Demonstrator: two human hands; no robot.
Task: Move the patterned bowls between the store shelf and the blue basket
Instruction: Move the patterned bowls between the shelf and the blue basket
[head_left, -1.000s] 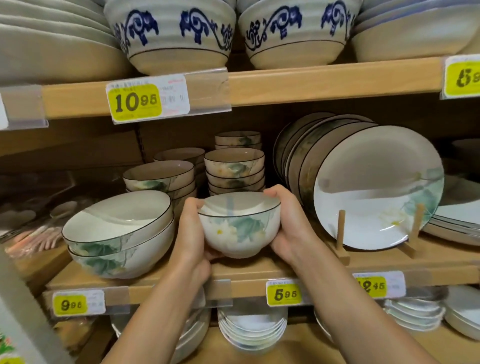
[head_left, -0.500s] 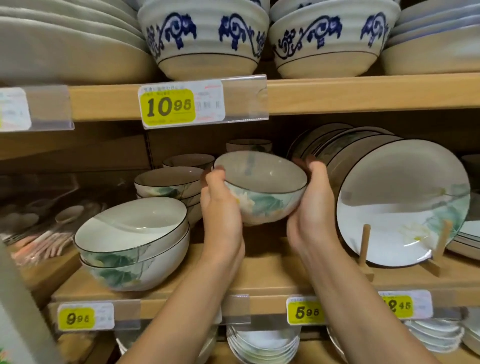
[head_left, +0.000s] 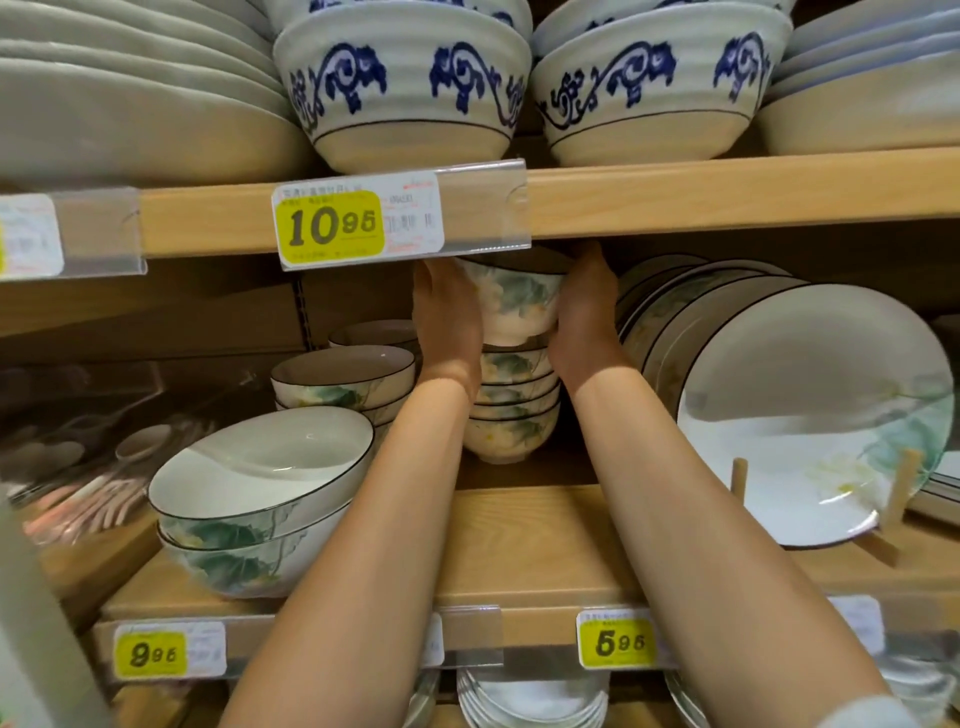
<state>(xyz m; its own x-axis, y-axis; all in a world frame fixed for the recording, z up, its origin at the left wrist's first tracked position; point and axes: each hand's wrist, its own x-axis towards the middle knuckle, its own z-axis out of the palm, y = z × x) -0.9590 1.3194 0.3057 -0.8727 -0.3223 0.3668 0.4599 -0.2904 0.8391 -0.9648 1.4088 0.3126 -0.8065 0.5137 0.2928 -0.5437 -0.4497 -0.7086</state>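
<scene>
A small white bowl with a green leaf pattern (head_left: 514, 306) is held between my left hand (head_left: 449, 317) and my right hand (head_left: 584, 312), deep in the middle shelf. It sits at the top of a stack of like bowls (head_left: 511, 410); its foot is at the rim of the bowl below, and I cannot tell whether they touch. Its rim is partly hidden behind the upper shelf board (head_left: 727, 192). The blue basket is not in view.
Two large leaf-pattern bowls (head_left: 249, 509) sit nested at the left front, with medium bowls (head_left: 343, 379) behind. Plates (head_left: 810, 415) lean on a wooden stand to the right. Blue-scroll bowls (head_left: 400, 83) fill the upper shelf. Yellow price tags line the shelf edges.
Both hands carried the bowl up and back from the shelf's front edge onto the stack of small bowls. The camera moved closer to the shelf.
</scene>
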